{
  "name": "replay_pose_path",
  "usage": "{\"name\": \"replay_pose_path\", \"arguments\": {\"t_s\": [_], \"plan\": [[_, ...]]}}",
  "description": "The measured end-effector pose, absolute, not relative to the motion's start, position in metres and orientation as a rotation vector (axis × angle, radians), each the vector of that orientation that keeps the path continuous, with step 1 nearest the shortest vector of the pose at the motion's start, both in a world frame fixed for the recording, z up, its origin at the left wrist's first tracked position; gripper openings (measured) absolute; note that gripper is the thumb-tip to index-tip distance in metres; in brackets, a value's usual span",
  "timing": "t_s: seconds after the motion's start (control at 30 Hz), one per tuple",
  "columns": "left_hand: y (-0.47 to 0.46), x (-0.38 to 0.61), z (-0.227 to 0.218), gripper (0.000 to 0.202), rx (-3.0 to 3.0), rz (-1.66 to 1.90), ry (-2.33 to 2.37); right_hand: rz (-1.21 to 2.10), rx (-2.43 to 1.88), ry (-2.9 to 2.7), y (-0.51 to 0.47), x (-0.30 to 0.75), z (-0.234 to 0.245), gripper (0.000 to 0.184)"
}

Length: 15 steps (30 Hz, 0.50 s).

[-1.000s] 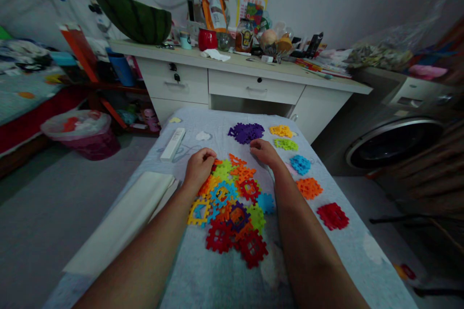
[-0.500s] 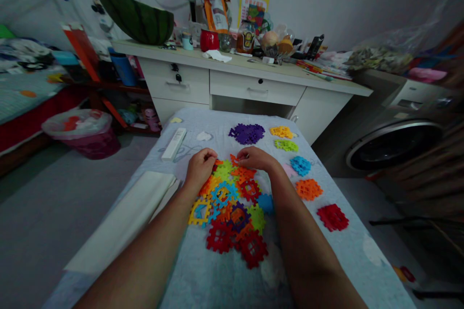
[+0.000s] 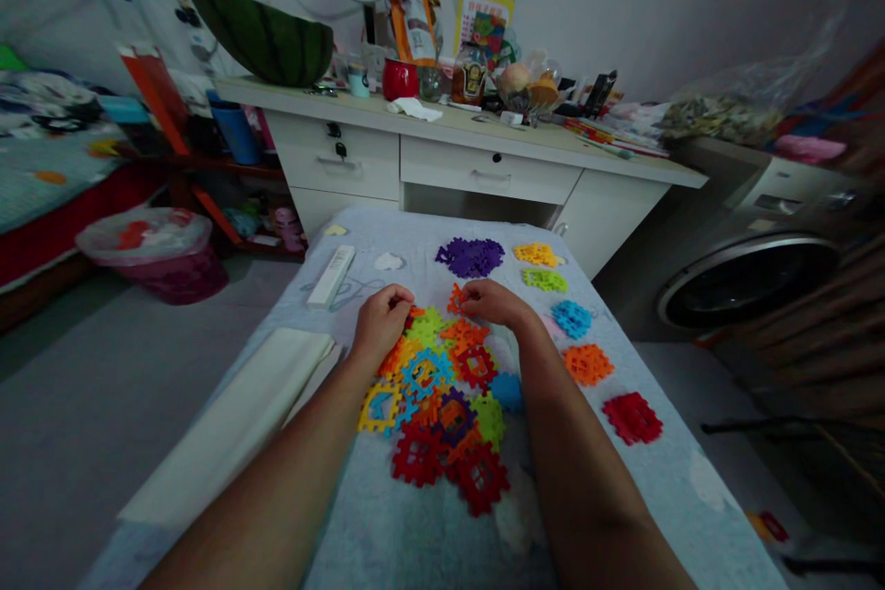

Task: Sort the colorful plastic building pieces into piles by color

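Note:
My right hand (image 3: 492,302) pinches an orange toothed building piece (image 3: 454,298) by its edge, just beyond the far side of a mixed pile. In that pile lie red pieces (image 3: 482,477), a yellow one (image 3: 379,407), a light blue one (image 3: 427,372), a lime green one (image 3: 427,325) and a purple one (image 3: 456,418), overlapping one another. My left hand (image 3: 380,321) rests at the pile's far left edge with fingers curled together. Orange and red show by its fingertips, but whether it grips a piece is hidden.
Along the right of the cloth-covered table (image 3: 573,489) sit single-colour heaps: yellow (image 3: 536,254), green (image 3: 545,280), blue (image 3: 572,319), orange (image 3: 587,364) and red (image 3: 632,418). A purple heap (image 3: 470,256) lies at the back. A white box (image 3: 332,277) and folded white material (image 3: 228,424) are on the left.
My right hand has drawn the orange piece slightly to the right, away from the pile, and the piece now shows more upright. My left hand has hardly moved.

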State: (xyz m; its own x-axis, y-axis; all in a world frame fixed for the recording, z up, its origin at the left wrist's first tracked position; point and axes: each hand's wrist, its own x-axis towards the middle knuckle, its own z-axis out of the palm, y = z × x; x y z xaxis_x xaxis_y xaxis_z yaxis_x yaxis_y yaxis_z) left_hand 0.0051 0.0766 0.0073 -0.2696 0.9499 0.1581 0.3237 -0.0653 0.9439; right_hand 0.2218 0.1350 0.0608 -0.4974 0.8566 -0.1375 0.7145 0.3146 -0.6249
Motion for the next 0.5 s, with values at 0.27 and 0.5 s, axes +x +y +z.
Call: {"name": "replay_pose_path", "arguments": {"t_s": [0.27,0.5], "plan": [[0.077,0.004,0.007,0.015,1.388,1.329,1.612,0.956,-1.491,-1.950,0.142,0.239,0.060,0.006],[0.078,0.004,0.006,0.016,1.408,1.328,1.633,0.978,-1.482,-1.858,0.137,0.239,0.072,0.019]]}}
